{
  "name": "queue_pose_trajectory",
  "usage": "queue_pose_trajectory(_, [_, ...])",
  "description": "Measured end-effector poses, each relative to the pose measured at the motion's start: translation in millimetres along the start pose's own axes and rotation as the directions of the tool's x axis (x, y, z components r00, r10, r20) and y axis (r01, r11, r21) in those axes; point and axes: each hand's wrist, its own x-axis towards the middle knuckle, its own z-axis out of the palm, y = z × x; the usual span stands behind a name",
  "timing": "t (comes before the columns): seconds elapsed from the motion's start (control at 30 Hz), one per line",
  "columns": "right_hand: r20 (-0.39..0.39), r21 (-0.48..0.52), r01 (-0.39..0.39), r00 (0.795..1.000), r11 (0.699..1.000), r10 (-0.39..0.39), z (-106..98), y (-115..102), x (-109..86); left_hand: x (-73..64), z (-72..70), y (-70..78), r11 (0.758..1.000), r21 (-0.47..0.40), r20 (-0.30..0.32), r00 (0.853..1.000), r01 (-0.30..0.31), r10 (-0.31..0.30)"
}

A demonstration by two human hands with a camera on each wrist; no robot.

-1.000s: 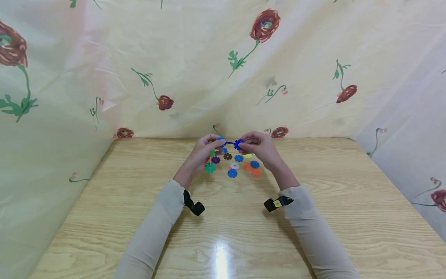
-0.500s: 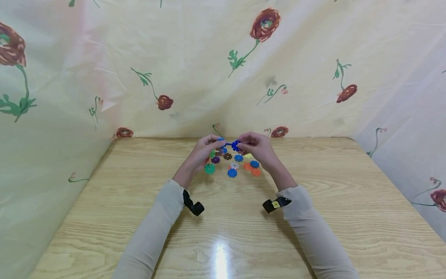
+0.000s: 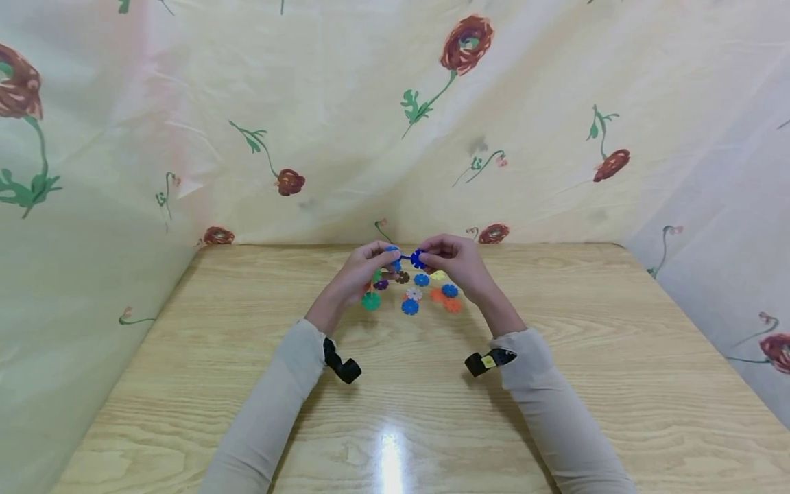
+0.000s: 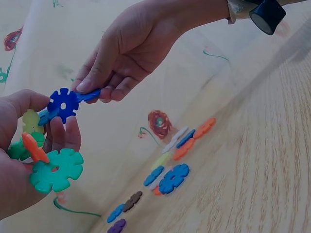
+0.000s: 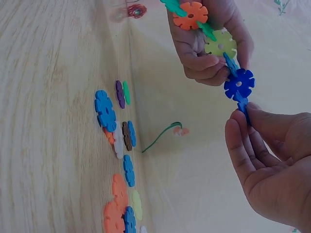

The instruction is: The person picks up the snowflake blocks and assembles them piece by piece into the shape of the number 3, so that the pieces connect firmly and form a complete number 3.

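Note:
Both hands hold a chain of slotted plastic snowflake discs above the far part of the table. My left hand [image 3: 368,266] grips the chain around its middle, fingers curled near a yellow disc [image 5: 214,47] and a light blue one [image 5: 230,63]. From that hand hang an orange disc [image 4: 33,147] and a green disc [image 4: 43,178]. Past the light blue piece a dark blue disc [image 4: 71,101] is joined on. Thumb and fingers of my right hand [image 3: 455,259] pinch the dark blue end disc [image 5: 244,110], which meets the other dark blue one edge to edge.
Loose discs lie on the wooden table [image 3: 395,384] below the hands: blue [image 3: 410,307], white [image 3: 414,293], brown [image 3: 403,277], purple [image 5: 120,94], orange [image 3: 453,306] and more. A flower-printed cloth [image 3: 345,123] rises behind the table and along its sides.
My right hand has shifted slightly left, bringing its dark blue disc nearer my left hand. The green disc hanging from the chain has dipped a little. The loose discs lie as before.

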Motion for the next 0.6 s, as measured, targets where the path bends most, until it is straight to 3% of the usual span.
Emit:
queue_pose_trajectory(0.27, [-0.018,0.016,0.027,0.999,1.000,-0.027,4.8,-1.8,-1.2,0.2,2.1,-1.3,1.000,0.005,-0.042,0.999,0.003,-0.003])
queue_pose_trajectory(0.6, [0.046,-0.028,0.058,0.997,0.998,-0.056,-1.8,-1.6,-1.1,-3.6,0.6,-0.4,1.000,-0.025,0.011,1.000,-0.004,0.005])
